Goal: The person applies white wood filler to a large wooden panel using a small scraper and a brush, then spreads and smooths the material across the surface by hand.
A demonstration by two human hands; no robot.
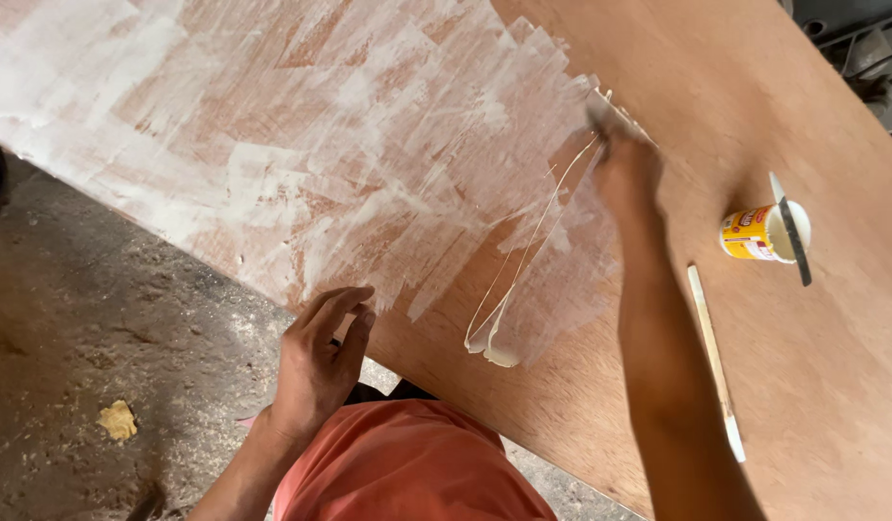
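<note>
The board (755, 386) is reddish-brown, bare on the right and streaked on the left with patchy white paste (301, 145) in crossing strokes. Thin cream lines (523, 260) loop near the middle. The small tub (764, 233) is yellow with a white rim. The shirt (407, 463) is coral; the floor (80, 338) is dusty grey-brown.

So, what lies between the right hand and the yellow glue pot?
Head view: only bare brown plywood lies between the right hand and the yellow glue pot.
</note>
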